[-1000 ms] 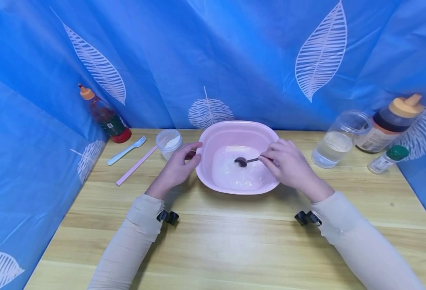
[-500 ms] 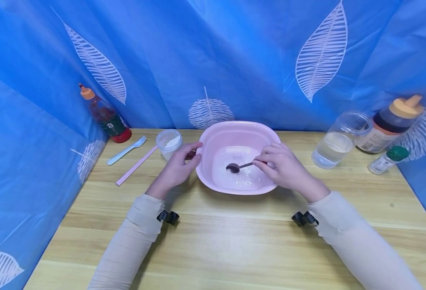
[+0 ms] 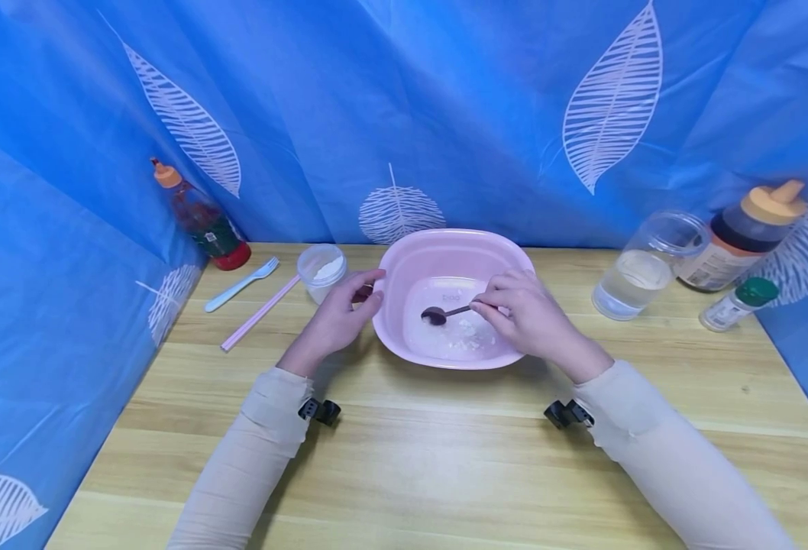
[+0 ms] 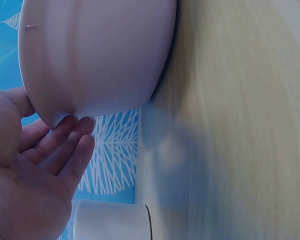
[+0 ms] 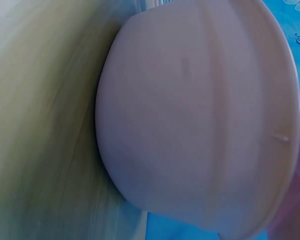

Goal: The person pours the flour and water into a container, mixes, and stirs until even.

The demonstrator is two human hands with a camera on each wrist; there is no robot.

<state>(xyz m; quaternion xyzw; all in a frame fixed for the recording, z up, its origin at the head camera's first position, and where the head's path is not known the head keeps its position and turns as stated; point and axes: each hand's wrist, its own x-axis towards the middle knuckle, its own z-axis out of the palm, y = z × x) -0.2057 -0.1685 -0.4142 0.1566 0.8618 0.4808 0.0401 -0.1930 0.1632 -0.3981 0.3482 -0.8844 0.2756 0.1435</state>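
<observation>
A pink basin [image 3: 459, 359] stands on the table with clear liquid and white clumps at its bottom. My left hand [image 3: 338, 313] holds its left rim; in the left wrist view the thumb [image 4: 21, 101] lies at the rim and the fingertips touch the outer wall. Over the basin, my right hand [image 3: 531, 317] pinches the handle of a dark brown spoon [image 3: 434, 315], whose bowl is down in the liquid at the left. The right wrist view shows mostly the basin's outer wall [image 5: 180, 110], and the spoon is hidden there.
Left of the basin are a jar of white powder [image 3: 322, 283], pink chopsticks [image 3: 260, 315], a light blue fork [image 3: 240, 286] and a red sauce bottle [image 3: 205, 221]. A cup of clear liquid [image 3: 631, 283], a dark sauce bottle [image 3: 723, 244] and a green-capped shaker [image 3: 737, 304] stand right.
My right hand has moved left with the spoon, sweeping its bowl from the basin's middle toward its left side. The left hand has stayed in place on the rim.
</observation>
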